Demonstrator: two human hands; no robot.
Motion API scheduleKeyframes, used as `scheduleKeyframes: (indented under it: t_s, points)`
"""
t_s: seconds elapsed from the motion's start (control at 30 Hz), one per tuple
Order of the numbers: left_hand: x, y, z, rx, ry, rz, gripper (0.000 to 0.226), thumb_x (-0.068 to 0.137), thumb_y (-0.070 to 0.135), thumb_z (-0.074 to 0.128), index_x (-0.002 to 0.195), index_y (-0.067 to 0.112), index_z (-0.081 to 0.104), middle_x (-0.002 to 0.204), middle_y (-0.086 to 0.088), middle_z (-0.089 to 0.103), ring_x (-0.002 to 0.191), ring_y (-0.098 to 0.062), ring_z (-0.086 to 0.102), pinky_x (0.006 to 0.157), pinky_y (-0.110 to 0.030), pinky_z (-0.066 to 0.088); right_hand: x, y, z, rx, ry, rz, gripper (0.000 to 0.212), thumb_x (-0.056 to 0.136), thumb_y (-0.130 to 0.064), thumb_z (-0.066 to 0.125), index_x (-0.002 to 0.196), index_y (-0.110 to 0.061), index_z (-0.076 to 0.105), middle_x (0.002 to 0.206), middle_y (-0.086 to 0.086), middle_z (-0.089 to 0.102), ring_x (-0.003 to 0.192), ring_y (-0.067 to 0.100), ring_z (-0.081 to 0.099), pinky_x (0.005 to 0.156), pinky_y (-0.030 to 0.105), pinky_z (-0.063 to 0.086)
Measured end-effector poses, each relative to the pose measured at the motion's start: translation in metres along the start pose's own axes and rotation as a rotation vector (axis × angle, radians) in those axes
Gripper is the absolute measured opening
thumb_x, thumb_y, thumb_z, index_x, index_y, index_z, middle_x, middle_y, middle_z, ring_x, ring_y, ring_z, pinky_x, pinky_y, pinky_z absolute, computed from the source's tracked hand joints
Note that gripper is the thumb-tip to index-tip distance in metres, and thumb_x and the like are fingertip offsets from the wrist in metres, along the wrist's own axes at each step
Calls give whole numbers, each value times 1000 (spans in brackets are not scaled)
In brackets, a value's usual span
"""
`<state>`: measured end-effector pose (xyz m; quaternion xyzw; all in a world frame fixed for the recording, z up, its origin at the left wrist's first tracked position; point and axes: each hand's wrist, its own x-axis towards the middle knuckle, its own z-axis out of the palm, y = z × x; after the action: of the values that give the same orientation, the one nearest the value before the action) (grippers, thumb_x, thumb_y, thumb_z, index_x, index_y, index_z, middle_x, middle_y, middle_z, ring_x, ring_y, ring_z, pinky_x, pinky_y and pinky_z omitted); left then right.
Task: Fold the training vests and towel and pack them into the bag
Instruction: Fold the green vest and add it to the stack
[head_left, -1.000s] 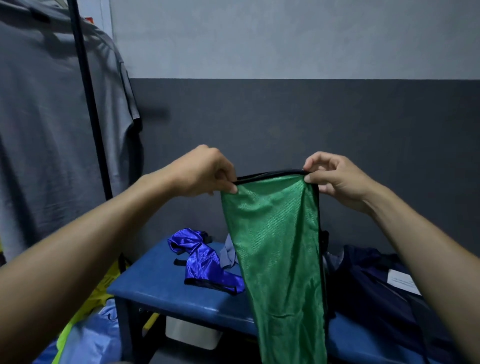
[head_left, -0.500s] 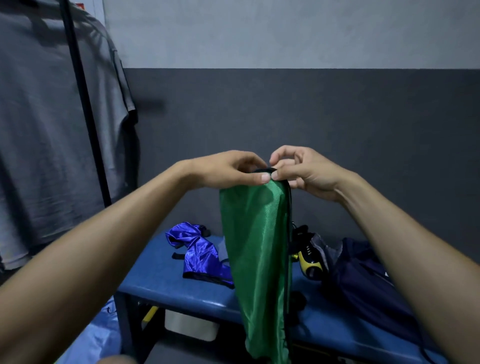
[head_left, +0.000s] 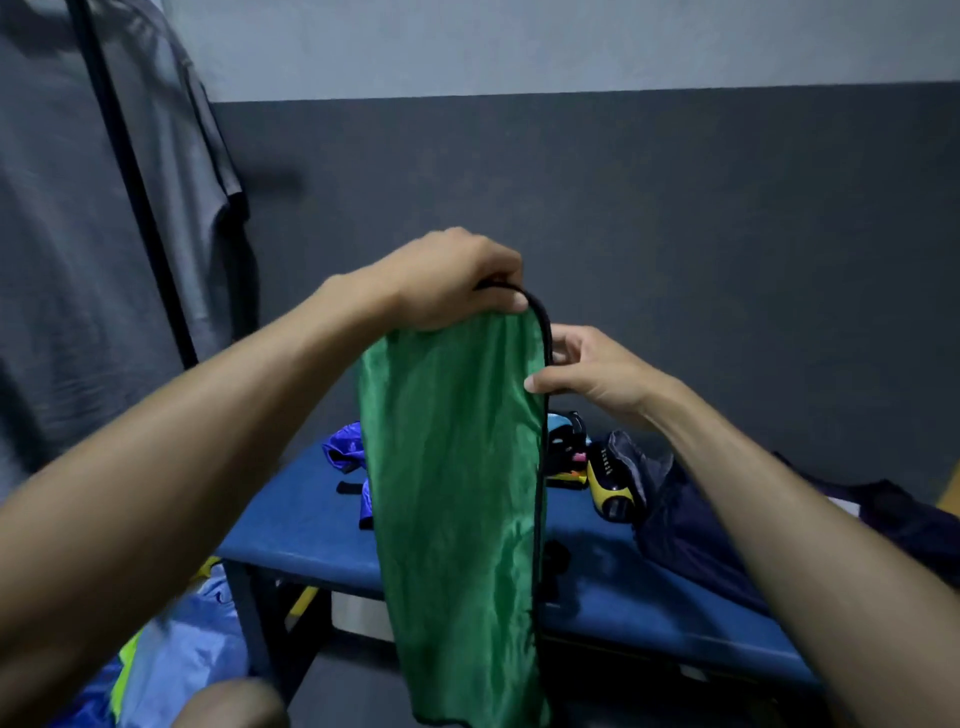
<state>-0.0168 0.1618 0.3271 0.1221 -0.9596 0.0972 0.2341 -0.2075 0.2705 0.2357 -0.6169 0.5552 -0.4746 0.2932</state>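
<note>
A green vest (head_left: 457, 499) with black trim hangs folded lengthwise in front of me, above the blue bench (head_left: 301, 525). My left hand (head_left: 452, 283) grips its gathered top edge. My right hand (head_left: 587, 374) is lower, thumb and fingers pinching the black-trimmed right edge. A shiny blue vest (head_left: 345, 449) lies crumpled on the bench, partly hidden behind the green one. A dark navy bag (head_left: 691, 535) lies on the bench's right part.
Yellow and black shoes (head_left: 605, 480) sit on the bench beside the bag. A grey shirt (head_left: 62, 260) hangs on a black rack pole (head_left: 135, 192) at the left. Blue and yellow fabric (head_left: 171, 654) lies on the floor under the bench's left end.
My hands brought the vest's top corners together; my left hand now holds both and has risen. My right hand slid down the right edge.
</note>
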Motion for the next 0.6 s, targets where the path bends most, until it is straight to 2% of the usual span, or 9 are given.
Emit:
scheduleKeyframes:
  t_s: [0.1,0.17,0.2,0.27,0.3,0.37,0.47,0.53,0.6]
  points:
    - [-1,-1,-9,-11,5,40,23,96,49,60,94,26,63,81,11,60,78,-17,53,74,-39,49,-10,24,6,22,12,36,30,91,3,67,118,-10,70,104,3,77,91,11,72,81,25,55]
    - [-3,-3,-12,-19,11,54,26,94,52,57,94,27,63,80,11,61,76,-17,53,72,-38,48,-13,44,12,27,-2,83,29,92,-7,70,121,-10,69,103,2,74,81,3,69,73,20,54]
    - [-4,-4,-13,-19,16,54,27,94,53,57,95,26,63,81,10,62,76,-17,53,72,-38,48,-15,54,16,23,7,109,31,91,-18,74,121,-14,68,106,-1,73,85,4,70,76,24,57]
    - [-6,-7,-15,-3,14,43,25,97,49,61,95,25,65,82,7,63,77,-18,54,73,-38,48,-17,70,26,12,112,123,40,85,-35,80,120,-24,66,118,-4,71,105,12,69,89,34,58]
    - [-6,-9,-15,12,9,30,22,98,47,62,95,25,65,82,7,63,78,-19,54,73,-38,48,-19,76,33,34,199,101,42,86,-35,81,123,-26,63,125,-4,67,111,13,66,86,28,56]
    - [-7,-13,-16,42,12,2,22,97,47,63,94,25,64,81,7,62,80,-21,55,73,-38,47,-25,86,51,126,377,73,50,85,-36,82,127,-27,56,132,-6,59,111,12,65,78,17,52]
    - [-9,-18,-19,61,31,-28,25,95,50,64,93,25,64,82,5,63,81,-24,57,74,-40,50,-35,107,82,58,539,63,55,71,-54,86,109,-29,54,117,-5,63,98,11,68,81,25,52]
    - [-11,-18,-21,53,44,-27,24,95,49,65,92,25,65,81,4,63,79,-24,56,74,-40,50,-38,119,99,-49,562,36,46,71,-55,85,92,-26,56,101,-2,67,90,12,66,79,29,53]
    - [-13,-17,-23,50,56,-20,23,95,48,66,93,24,67,81,4,64,79,-23,56,74,-39,49,-37,118,113,-180,536,-4,35,77,-49,82,83,-26,56,89,-5,66,82,10,62,73,28,50]
